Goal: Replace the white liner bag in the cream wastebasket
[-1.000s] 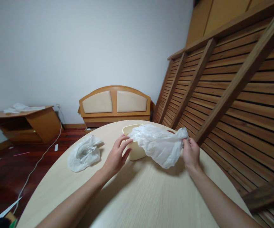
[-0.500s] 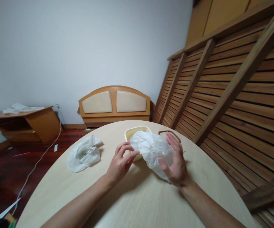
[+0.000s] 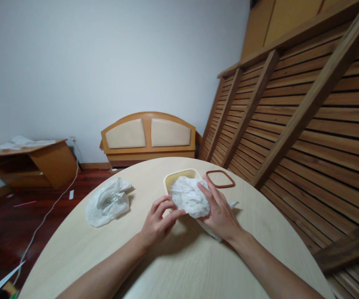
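A crumpled white plastic bag point(image 3: 189, 197) lies bunched in and over the near side of a pale yellow square container point(image 3: 179, 172). My left hand point(image 3: 161, 218) pinches the bag's left edge at the container's near-left rim, fingers and thumb curled. From the right, my right hand point(image 3: 222, 214) is wrapped round the bunched bag, fingers pressed on its top and side. A loose part of the bag shows under and beyond that hand. Most of the container's inside and near wall are hidden by the bag and hands.
A brown square ring-shaped frame point(image 3: 233, 182) lies behind my right hand. Another crumpled white plastic bag point(image 3: 109, 203) rests on the left of the round table point(image 3: 179, 265). Wooden slats point(image 3: 291, 166) lean along the right; a low cabinet point(image 3: 53, 164) stands far left.
My right hand has moved left and closed in on the bag, which is now squeezed into a smaller bunch over the container. The brown frame is fully uncovered. My left hand stays in place.
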### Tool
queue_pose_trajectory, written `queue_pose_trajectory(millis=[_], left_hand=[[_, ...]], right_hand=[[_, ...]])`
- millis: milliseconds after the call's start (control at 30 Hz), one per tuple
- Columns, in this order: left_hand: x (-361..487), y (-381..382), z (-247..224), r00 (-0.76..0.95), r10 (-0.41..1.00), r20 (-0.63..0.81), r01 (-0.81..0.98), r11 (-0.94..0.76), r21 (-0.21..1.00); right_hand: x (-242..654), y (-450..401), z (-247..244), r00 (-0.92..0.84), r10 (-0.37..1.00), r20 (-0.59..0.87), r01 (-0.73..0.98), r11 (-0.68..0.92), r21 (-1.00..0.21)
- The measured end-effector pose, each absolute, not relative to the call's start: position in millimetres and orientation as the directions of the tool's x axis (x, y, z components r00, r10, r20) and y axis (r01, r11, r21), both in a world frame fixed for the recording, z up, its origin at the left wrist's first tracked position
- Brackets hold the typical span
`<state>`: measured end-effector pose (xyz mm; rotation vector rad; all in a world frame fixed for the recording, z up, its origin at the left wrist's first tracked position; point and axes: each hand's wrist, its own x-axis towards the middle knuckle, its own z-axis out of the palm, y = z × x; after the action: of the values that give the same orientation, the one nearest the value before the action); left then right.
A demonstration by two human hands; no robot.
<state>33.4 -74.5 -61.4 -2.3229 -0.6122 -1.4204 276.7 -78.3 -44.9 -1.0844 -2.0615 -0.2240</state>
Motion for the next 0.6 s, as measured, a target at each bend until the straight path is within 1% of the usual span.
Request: queue_pose_trajectory(millis=[267,467,600], left_hand=[[31.8,-71.7,-58.9,0.379,0.199,0.904,0.552,-0.833,-0.048],[30.6,-68.0,-57.5,0.369,0.202,0.907,0.58,-0.812,-0.055],[28.7,-65.9,-60.4,0.37,0.189,0.91,0.596,-0.8,-0.076]], right_hand=[[284.2,-73.7,-40.0,-0.345,0.678,0.649,0.759,0.608,-0.232],[290.2,-70.6,-40.3,-0.376,0.644,0.666,0.748,0.636,-0.192],[292.5,-70.6,-38.2,-0.385,0.638,0.666,0.742,0.644,-0.188]])
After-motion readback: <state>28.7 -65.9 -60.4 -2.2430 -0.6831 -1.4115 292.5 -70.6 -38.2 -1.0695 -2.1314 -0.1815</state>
